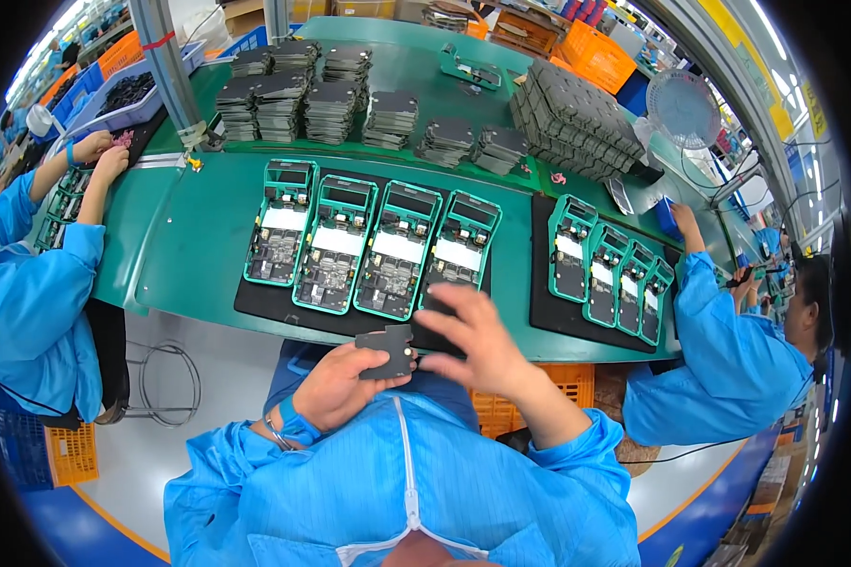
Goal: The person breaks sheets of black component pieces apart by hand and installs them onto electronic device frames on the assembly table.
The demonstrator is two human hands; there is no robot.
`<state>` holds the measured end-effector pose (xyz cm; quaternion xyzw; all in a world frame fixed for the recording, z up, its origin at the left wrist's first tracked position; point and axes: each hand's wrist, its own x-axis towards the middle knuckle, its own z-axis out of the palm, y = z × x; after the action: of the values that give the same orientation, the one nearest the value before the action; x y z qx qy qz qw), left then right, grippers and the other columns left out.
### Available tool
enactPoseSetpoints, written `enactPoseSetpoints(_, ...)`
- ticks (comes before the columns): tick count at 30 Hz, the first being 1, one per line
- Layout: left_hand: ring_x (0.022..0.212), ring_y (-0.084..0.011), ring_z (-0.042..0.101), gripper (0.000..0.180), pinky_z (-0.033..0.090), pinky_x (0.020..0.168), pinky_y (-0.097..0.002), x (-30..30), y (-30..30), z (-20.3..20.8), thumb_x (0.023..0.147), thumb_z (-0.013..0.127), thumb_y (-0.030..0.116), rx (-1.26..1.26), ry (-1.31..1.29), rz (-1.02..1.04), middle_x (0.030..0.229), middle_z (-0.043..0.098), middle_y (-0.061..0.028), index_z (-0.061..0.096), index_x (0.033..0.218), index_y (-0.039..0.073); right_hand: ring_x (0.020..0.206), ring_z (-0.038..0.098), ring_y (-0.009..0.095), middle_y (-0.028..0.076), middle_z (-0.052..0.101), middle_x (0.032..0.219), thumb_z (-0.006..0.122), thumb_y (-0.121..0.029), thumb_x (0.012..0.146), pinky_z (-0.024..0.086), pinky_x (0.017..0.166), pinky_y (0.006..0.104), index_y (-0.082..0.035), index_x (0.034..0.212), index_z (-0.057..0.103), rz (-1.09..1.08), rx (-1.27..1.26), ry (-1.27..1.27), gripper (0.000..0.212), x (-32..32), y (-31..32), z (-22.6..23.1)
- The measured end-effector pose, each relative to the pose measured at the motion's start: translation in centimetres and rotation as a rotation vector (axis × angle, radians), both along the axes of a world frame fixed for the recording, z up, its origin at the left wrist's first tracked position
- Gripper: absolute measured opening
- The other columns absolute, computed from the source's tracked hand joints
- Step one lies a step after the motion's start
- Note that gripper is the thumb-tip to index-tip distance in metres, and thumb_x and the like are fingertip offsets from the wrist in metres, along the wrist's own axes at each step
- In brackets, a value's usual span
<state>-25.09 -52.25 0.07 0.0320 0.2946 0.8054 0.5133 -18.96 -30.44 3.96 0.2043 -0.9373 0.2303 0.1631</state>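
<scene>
My left hand (329, 389), with a blue band on its wrist, grips a thin dark grey plate (380, 350) between thumb and fingers, just in front of the table edge. A small pale round spot shows near the plate's right edge. To the right of it hovers my right hand (482, 342), open, its fingers spread and apart from the plate. Beyond my hands, several teal device housings (333, 244) with exposed circuit boards and white strips lie in a row on a black mat (267, 300). My right fingers partly cover the rightmost housing (461, 236).
Stacks of dark grey plates (331, 109) stand along the table's far side, with a larger block of them (577, 118) at right. More teal housings (603, 274) lie on a second mat. Co-workers in blue sleeves (43, 293) sit on both sides. A metal post (165, 66) rises at left.
</scene>
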Motion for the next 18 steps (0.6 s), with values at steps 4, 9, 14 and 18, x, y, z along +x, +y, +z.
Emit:
enactPoseSetpoints(4, 0.110, -0.0257, 0.054, 0.032, 0.044, 0.096, -0.0417, 0.0, -0.2, 0.1, 0.092, 0.043, 0.007, 0.052, -0.011, 0.006, 0.118, 0.055, -0.0158, 0.047, 0.123, -0.003, 0.114, 0.045, 0.035, 0.014, 0.048, 0.124, 0.075, -0.022, 0.070, 0.039, 0.095, 0.0459, -0.012, 0.120, 0.056, 0.161, -0.027, -0.095, 0.054, -0.3, -2.4, 0.0)
enactPoseSetpoints(9, 0.112, -0.0236, 0.053, 0.043, 0.041, 0.097, -0.0394, -0.7, -1.1, 0.0, 0.099, 0.036, 0.032, 0.165, -0.033, -0.032, 0.122, 0.053, -0.0132, 0.044, 0.128, 0.000, 0.109, 0.046, 0.034, 0.013, 0.052, 0.118, 0.070, -0.019, 0.074, 0.040, 0.091, 0.0437, -0.013, 0.112, 0.063, 0.003, 0.047, 0.030, 0.039, -2.8, -2.0, -0.1)
enactPoseSetpoints(14, 0.108, -0.0226, 0.054, 0.047, 0.042, 0.096, -0.0368, -0.6, -2.3, -0.1, 0.099, 0.037, 0.031, 0.027, 0.056, -0.063, 0.118, 0.055, -0.0156, 0.041, 0.132, -0.002, 0.110, 0.046, 0.034, 0.013, 0.052, 0.117, 0.070, -0.018, 0.075, 0.040, 0.091, 0.0433, -0.015, 0.112, 0.064, -0.140, 0.152, 0.074, 0.037, -4.5, -2.0, -0.8)
enactPoseSetpoints(18, 0.106, -0.0213, 0.054, 0.043, 0.043, 0.094, -0.0350, -0.6, -3.1, -0.6, 0.099, 0.039, 0.027, -0.013, 0.101, -0.016, 0.116, 0.056, -0.0155, 0.044, 0.129, -0.003, 0.112, 0.046, 0.033, 0.013, 0.054, 0.116, 0.070, -0.020, 0.075, 0.039, 0.092, 0.0444, -0.017, 0.112, 0.065, -0.103, 0.199, 0.073, 0.037, -4.5, -1.9, -1.0)
